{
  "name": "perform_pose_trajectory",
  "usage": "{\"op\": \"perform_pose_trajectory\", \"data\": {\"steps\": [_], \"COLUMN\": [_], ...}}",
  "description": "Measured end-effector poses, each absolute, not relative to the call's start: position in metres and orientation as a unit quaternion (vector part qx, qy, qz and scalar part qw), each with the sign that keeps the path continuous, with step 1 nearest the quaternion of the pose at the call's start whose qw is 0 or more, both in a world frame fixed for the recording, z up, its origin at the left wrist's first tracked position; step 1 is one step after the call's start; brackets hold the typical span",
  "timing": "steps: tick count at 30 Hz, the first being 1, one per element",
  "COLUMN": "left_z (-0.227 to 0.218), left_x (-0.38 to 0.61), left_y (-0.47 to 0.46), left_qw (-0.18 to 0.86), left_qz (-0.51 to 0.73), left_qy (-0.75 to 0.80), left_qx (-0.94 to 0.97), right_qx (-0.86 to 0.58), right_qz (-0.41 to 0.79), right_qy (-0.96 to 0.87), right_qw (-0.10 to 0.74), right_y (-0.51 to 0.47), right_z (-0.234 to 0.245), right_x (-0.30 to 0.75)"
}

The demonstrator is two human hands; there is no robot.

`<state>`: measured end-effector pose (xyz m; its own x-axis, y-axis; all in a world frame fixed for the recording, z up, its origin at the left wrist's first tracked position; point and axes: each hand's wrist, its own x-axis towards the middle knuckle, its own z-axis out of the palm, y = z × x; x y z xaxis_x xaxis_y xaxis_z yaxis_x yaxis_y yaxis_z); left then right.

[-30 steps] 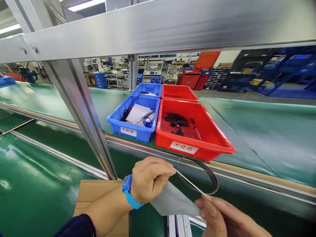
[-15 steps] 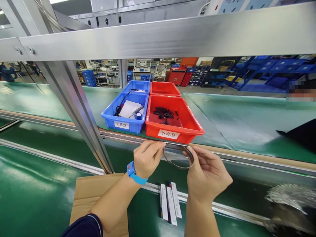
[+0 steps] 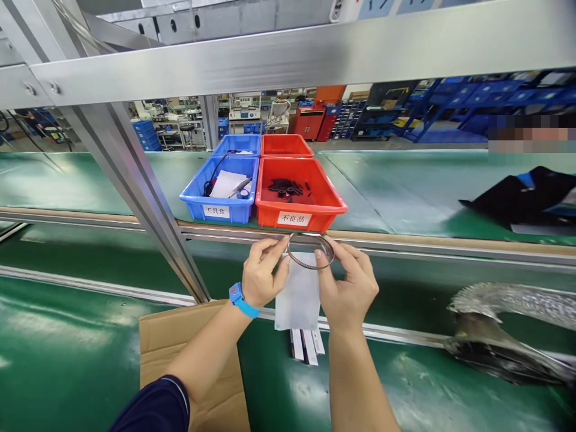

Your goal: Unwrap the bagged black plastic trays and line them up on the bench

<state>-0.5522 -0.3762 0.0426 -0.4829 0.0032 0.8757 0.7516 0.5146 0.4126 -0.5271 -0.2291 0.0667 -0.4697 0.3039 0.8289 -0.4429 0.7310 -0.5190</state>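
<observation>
My left hand [image 3: 261, 273] and my right hand [image 3: 348, 285] hold a thin dark ring [image 3: 310, 251] up between them, each pinching one side. A grey plastic bag [image 3: 297, 297] hangs from the same grip, below the ring. My left wrist wears a blue band [image 3: 240, 300]. The ring is in front of a red bin [image 3: 299, 195] with a white label, which holds several small black parts [image 3: 285, 187].
A blue bin [image 3: 220, 189] with papers and tools sits left of the red one. A slanted aluminium post [image 3: 135, 192] stands at left. Cardboard [image 3: 180, 354] and narrow white strips [image 3: 306, 345] lie on the green belt. Crumpled silver bags [image 3: 499, 336] lie at right; a dark garment [image 3: 517, 198] behind.
Both hands rose and drew farther from me, in front of the red bin, with the ring now held level between them. The bag hangs down straight. The view shifted right, showing the silver bags.
</observation>
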Motion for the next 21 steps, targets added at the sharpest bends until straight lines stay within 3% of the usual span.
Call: {"op": "perform_pose_trajectory", "data": {"steps": [5, 15, 21], "left_z": [0.03, 0.021, 0.02], "left_x": [-0.548, -0.563, -0.566], "left_y": [-0.38, -0.373, -0.371], "left_qw": [0.377, 0.353, 0.334], "left_qz": [-0.484, -0.512, -0.502], "left_qy": [-0.748, -0.75, -0.766], "left_qx": [-0.253, -0.225, -0.222], "right_qx": [0.03, 0.02, -0.027], "right_qz": [0.393, 0.35, 0.433], "right_qy": [-0.793, -0.797, -0.761], "right_qw": [0.464, 0.491, 0.482], "right_y": [-0.219, -0.228, -0.241], "right_z": [0.058, 0.061, 0.066], "right_x": [-0.516, -0.524, -0.543]}}
